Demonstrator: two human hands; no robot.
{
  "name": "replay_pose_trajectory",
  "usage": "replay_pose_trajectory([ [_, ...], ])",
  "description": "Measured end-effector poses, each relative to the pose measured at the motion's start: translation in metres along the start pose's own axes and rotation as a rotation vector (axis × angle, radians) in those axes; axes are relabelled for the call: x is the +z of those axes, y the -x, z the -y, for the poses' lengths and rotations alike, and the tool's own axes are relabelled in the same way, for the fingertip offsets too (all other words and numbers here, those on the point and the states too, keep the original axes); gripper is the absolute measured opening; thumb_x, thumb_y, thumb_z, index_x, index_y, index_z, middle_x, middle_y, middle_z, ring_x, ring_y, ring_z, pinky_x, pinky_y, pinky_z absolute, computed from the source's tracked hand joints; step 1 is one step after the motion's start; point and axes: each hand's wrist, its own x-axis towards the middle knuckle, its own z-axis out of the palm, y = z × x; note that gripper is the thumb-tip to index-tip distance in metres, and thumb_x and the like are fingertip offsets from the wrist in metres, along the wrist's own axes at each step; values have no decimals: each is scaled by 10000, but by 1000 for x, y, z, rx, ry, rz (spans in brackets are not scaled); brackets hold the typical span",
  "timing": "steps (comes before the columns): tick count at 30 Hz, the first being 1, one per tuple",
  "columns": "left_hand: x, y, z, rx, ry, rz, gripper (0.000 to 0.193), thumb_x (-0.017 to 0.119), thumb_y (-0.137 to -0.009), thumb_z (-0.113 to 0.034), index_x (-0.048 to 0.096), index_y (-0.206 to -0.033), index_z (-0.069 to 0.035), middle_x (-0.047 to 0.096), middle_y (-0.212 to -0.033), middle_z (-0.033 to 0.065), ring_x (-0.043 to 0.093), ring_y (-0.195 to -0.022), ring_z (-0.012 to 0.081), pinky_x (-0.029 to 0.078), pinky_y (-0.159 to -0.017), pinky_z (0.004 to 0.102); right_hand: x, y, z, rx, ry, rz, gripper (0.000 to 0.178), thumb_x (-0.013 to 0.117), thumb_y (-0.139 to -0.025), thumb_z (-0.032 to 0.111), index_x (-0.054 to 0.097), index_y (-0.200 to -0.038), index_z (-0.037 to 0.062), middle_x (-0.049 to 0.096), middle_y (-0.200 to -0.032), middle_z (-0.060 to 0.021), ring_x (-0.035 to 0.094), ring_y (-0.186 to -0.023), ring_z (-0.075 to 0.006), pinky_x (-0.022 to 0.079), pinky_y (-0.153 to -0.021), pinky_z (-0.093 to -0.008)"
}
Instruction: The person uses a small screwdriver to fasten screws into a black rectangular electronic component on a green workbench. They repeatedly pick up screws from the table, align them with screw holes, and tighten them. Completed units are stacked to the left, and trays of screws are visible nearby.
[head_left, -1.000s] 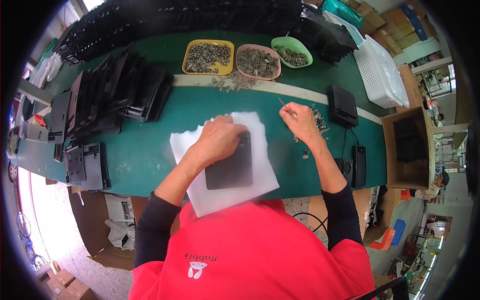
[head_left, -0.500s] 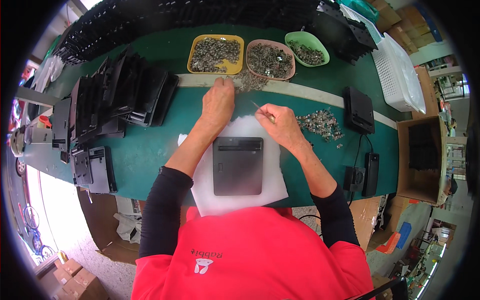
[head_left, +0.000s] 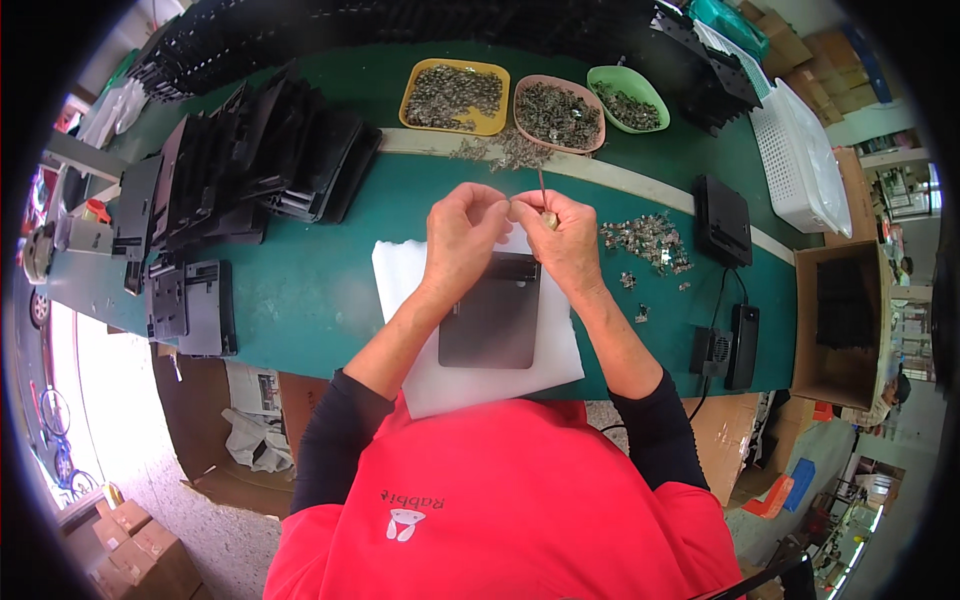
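Over the far end of a flat black plastic panel [head_left: 487,335], my left hand [head_left: 462,238] is closed in a pinch. What its fingertips hold, if anything, is too small to make out. Its fingertips meet those of my right hand [head_left: 568,245], which is wrapped round a slim tool with a thin metal shaft [head_left: 543,180] pointing away from me and a yellowish handle end. The panel lies on a white foam sheet [head_left: 415,385], its slotted far end partly hidden by my hands.
Small metal clips fill a yellow tray [head_left: 504,122], a pink tray [head_left: 601,130] and a green bowl [head_left: 655,90] at the back. Loose clips [head_left: 655,243] lie on the right. Black panels [head_left: 260,165] lean in stacks on the left. A black adapter [head_left: 742,345] sits far right.
My left hand has come back from the clips near the yellow tray to my right hand. The tool now points away rather than to the left. The whole view has shifted slightly.
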Motion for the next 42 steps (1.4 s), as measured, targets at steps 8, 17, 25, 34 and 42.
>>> replay_pose_trajectory([
  [8, 9, 27, -7, 253, -233, -144, 48, 635, -893, -14, 621, -928, 16, 673, -815, 49, 624, -671, 84, 517, -604, 233, 1, 13, 8, -73, -94, 14, 203, 690, -852, 188, 718, -904, -6, 625, -634, 0, 516, -563, -47, 424, -514, -229],
  [17, 0, 31, 2, 790, -532, -140, 179, 682, -781, 92, 615, -885, -37, 669, -901, 72, 642, -739, 143, 530, -578, 252, -15, 13, 15, 137, -360, 219, 115, 669, -872, 124, 707, -827, 25, 542, -534, 26, 459, -430, -31, 297, -377, -192],
  [25, 5, 36, 0, 550, -341, -187, 195, 682, -799, 64, 607, -943, -44, 672, -920, 73, 649, -737, 150, 527, -608, 250, -11, 14, 10, 119, -385, 221, 123, 641, -880, 115, 674, -805, 23, 542, -556, 17, 469, -452, -38, 314, -387, -202],
  [34, -7, 46, -1, 426, -513, -204, 259, 706, -814, -7, 613, -1055, -25, 623, -886, 85, 629, -718, 160, 509, -607, 249, -9, 10, 3, 180, -531, 231, 130, 629, -890, 111, 660, -801, 21, 547, -565, 13, 457, -446, -43, 303, -382, -204],
  [42, -50, 86, -11, -13, -1073, -15, 425, 758, -801, -339, 602, -936, 33, 628, -844, 164, 634, -737, 325, 505, -673, 417, -23, 8, -10, 160, -426, 300, 100, 630, -913, 85, 633, -910, -15, 674, -791, -114, 506, -469, -57, 329, -367, -185],
])
